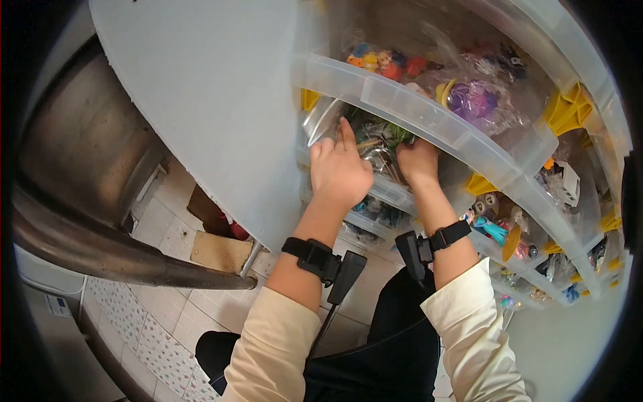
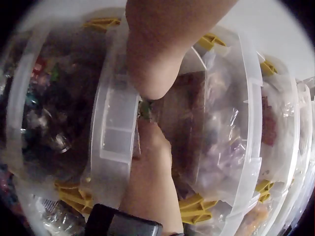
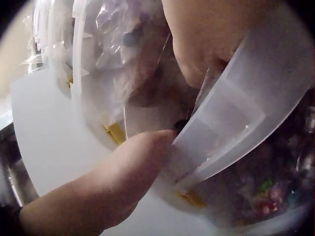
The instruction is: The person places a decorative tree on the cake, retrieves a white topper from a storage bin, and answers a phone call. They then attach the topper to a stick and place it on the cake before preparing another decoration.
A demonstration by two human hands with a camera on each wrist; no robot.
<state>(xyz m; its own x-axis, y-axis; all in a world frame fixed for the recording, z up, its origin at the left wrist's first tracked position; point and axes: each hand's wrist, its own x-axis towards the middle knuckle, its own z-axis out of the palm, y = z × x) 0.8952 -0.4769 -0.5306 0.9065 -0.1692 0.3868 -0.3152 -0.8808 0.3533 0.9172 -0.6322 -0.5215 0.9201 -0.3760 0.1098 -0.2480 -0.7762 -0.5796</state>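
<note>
Both hands reach into a pulled-out translucent drawer packed with small wrapped items. My left hand is at the drawer's left side, index finger extended over the contents. My right hand dips in at the right, beside green leaf-like pieces; its fingertips are hidden, and I cannot tell whether they grip anything. Thin tan sticks and clear wrappers lie between the hands. In the left wrist view the left hand comes from above and the right hand from below, close together over the drawer.
The drawer above juts out over the work, holding bagged toys such as a purple one. More drawers with yellow corner pieces stand to the right. A pale panel flanks the left; beyond it runs a metal tube.
</note>
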